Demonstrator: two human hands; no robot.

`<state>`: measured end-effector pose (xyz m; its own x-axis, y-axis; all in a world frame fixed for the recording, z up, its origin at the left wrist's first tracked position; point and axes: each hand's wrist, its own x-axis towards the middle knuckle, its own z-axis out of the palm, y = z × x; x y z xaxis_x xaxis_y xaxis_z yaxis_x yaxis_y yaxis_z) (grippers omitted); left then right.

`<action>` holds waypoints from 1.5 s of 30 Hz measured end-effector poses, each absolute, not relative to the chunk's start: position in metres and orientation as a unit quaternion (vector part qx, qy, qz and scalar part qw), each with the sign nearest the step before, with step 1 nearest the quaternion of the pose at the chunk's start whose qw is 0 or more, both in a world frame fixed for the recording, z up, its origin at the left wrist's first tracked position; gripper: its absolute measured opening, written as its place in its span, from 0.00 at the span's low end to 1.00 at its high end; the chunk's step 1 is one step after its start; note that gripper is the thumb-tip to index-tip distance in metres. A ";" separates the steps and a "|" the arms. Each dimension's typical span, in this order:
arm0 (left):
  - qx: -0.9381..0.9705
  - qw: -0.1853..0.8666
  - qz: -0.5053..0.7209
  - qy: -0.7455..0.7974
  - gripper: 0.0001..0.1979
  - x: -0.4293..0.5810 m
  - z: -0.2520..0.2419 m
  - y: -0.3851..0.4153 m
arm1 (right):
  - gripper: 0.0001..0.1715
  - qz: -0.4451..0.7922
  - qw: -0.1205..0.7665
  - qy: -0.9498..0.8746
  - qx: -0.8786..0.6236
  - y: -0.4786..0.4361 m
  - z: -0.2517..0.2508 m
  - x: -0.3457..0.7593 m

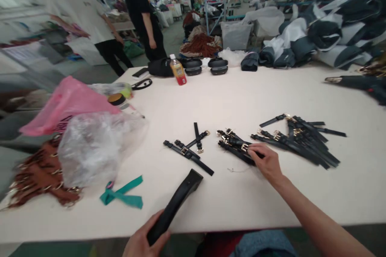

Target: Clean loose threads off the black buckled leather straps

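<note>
My left hand is wrapped around a black handheld tool, long and slightly curved, with a broad squared end pointing away from me. Its exact kind is not clear. At the middle pile, my right hand pinches a black buckle strap by its gold buckle, just above other black straps. A loose thread lies on the table below them. To the right is a larger heap of black buckle straps; a few separate straps lie to the left.
On the white table lie a teal ribbon, clear plastic, a pink bag and brown straps. A drink bottle and black cases stand at the back. Dark rolls are piled back right. Two people stand back left.
</note>
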<state>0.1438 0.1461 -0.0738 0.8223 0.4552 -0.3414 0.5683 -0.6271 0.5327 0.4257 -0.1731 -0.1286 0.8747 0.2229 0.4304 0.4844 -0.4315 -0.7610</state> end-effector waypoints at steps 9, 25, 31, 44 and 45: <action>0.869 0.320 0.041 0.374 0.27 0.151 -0.085 0.197 | 0.08 0.056 0.526 -0.342 -0.777 -0.094 -0.144 0.326; 0.905 0.231 0.096 0.345 0.19 0.147 -0.101 0.195 | 0.09 0.075 0.434 -0.460 -0.771 -0.051 -0.178 0.296; 0.896 0.238 0.137 0.349 0.17 0.145 -0.105 0.204 | 0.05 0.063 0.453 -0.455 -0.764 -0.048 -0.186 0.296; 0.825 0.112 0.131 0.539 0.15 0.179 -0.119 0.342 | 0.06 0.109 0.480 -0.434 -0.754 -0.050 -0.175 0.295; 0.823 0.119 0.118 0.543 0.14 0.182 -0.121 0.346 | 0.06 0.113 0.483 -0.431 -0.754 -0.050 -0.172 0.295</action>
<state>0.1815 0.3461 -0.1208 0.3833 0.9213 0.0656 0.8649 -0.3829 0.3245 0.2949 -0.0498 -0.1724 0.6027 0.7593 0.2456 0.5400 -0.1615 -0.8260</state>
